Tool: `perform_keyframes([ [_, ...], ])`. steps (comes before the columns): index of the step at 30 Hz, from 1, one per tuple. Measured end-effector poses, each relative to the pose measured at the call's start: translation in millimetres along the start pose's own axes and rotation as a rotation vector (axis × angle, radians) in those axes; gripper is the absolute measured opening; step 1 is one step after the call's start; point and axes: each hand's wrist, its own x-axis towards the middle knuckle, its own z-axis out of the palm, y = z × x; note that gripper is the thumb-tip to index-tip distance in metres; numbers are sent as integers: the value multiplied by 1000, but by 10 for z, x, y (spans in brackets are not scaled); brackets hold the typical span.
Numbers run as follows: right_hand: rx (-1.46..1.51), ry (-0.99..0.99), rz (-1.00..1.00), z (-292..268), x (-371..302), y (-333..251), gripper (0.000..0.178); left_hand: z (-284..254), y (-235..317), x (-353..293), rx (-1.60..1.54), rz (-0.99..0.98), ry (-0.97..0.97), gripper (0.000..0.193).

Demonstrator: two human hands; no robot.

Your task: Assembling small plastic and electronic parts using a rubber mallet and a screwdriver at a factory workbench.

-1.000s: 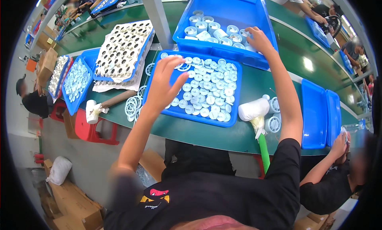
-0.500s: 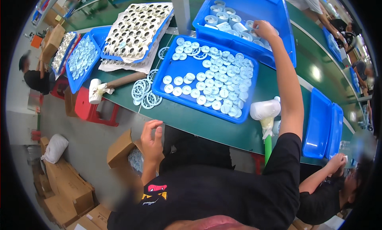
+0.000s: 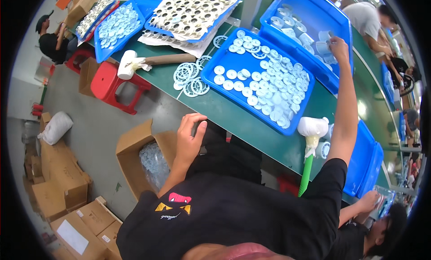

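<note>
My right hand point(image 3: 340, 50) reaches into a deep blue bin point(image 3: 280, 34), its fingers closed on a short light-blue plastic cylinder point(image 3: 323, 47). Other such cylinders point(image 3: 292, 24) lie around it. My left hand point(image 3: 191, 135) hovers empty off the table's near edge, fingers loosely bent and thumb apart. Between my hands and the bin, a shallow blue tray point(image 3: 233, 66) holds many small round light-blue discs point(image 3: 269, 82), crowded toward its right side. Flat spoked rings point(image 3: 186, 73) are piled left of the tray.
A white-headed mallet point(image 3: 129, 65) lies at the table's left edge; a green-handled one point(image 3: 306, 170) rests at the right. Moulded pulp trays point(image 3: 197, 13) stand behind. Left are a red stool point(image 3: 107, 82) and an open carton point(image 3: 134, 141). A co-worker's hand point(image 3: 370, 200) is at the lower right.
The view has turned, so the table appears shifted and tilted. My right hand has moved farther toward the bin's right side among the cylinders. My left hand stays empty.
</note>
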Motion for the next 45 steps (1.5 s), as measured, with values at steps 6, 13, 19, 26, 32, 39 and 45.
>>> perform_keyframes([
  [6, -46, 205, -137, -494, -87, 73, 31, 41, -82, -7, -11, -4, -5, 12],
  [13, 65, 221, -235, -1123, -507, -553, 33, 139, 154, 331, -38, 58, -34, 19],
  [19, 738, 28, -187, -1391, -1785, -1459, 34, 400, -64, 521, 359, 233, -35, 38],
  [26, 1525, -172, -29, -895, -2963, -2329, 42, 71, -537, 842, 358, 348, 27, 25],
  [32, 2027, -452, 294, 73, -3648, -2658, 44, -39, -300, 595, -456, -1, -18, 65],
  [39, 2029, -423, 471, 177, -4213, -3033, 34, 84, -79, 169, -125, 120, -109, 114],
  [45, 1932, -340, 261, 204, -4352, -2871, 41, 189, 48, 272, -75, 206, -177, 105],
])
